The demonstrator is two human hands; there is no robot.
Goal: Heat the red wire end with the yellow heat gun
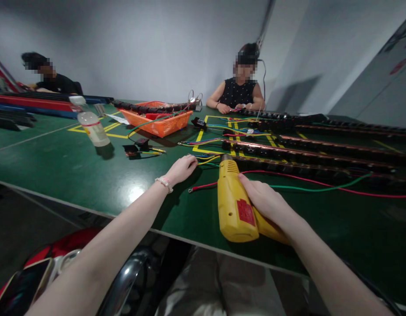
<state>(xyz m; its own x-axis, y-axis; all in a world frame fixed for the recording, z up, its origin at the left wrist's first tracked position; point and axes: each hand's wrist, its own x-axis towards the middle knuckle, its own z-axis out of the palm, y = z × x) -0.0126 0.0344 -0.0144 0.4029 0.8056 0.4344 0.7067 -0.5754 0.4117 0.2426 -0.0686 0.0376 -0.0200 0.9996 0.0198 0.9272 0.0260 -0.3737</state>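
My right hand is wrapped round the handle of a yellow heat gun with a red label. Its metal nozzle points away from me, close to a bundle of coloured wires. At the left end of that bundle, the fingers of my left hand are closed on the wires. From the wires a long dark strip runs off to the right. A red wire with a ring terminal lies near the heat gun, and a green wire curves across the table to its right.
An orange basket holding dark parts stands further back, with a plastic bottle to its left. Small black connectors lie nearer. More wired strips stretch right across the green table. Two co-workers sit across it.
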